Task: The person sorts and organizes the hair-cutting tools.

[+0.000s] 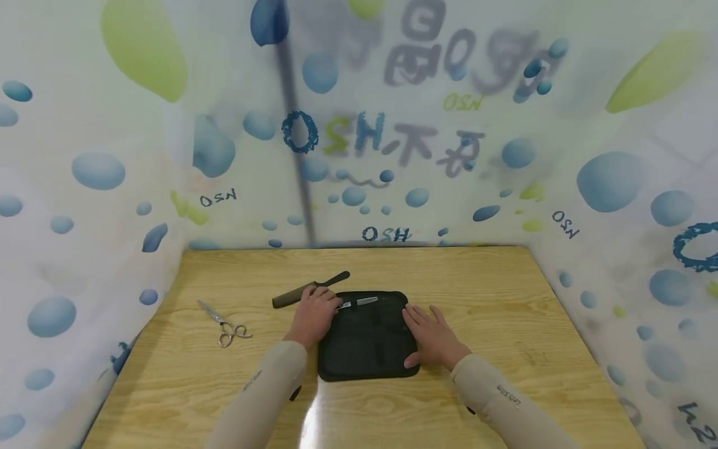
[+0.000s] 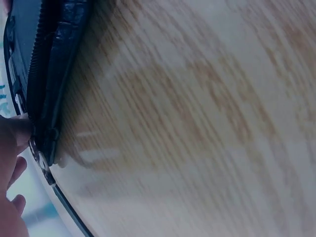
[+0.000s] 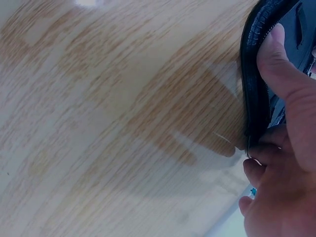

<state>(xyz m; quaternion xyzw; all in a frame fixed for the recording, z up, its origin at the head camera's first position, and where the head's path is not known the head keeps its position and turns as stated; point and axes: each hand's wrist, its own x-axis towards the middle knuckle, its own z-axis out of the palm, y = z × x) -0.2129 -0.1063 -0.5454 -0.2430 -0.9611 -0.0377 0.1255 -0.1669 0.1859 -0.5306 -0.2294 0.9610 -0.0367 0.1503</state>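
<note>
A black zippered case (image 1: 359,349) lies unfolded on the table. Near its far edge, a pair of silver scissors (image 1: 367,300) runs under a dark loop, blade pointing right. My left hand (image 1: 316,315) is at the case's far left corner and pinches the scissors' handle end, which the fingers mostly hide. In the left wrist view, the thumb (image 2: 22,131) is against the case edge beside a bit of bright metal. My right hand (image 1: 432,337) grips the case's right side; the right wrist view shows its thumb (image 3: 274,54) over the zipper rim.
A dark comb (image 1: 294,296) with a handle lies just beyond my left hand. Another pair of silver scissors (image 1: 224,324) rests farther left on the wooden table (image 1: 493,293). Patterned fabric walls (image 1: 415,156) enclose the table at the back and both sides.
</note>
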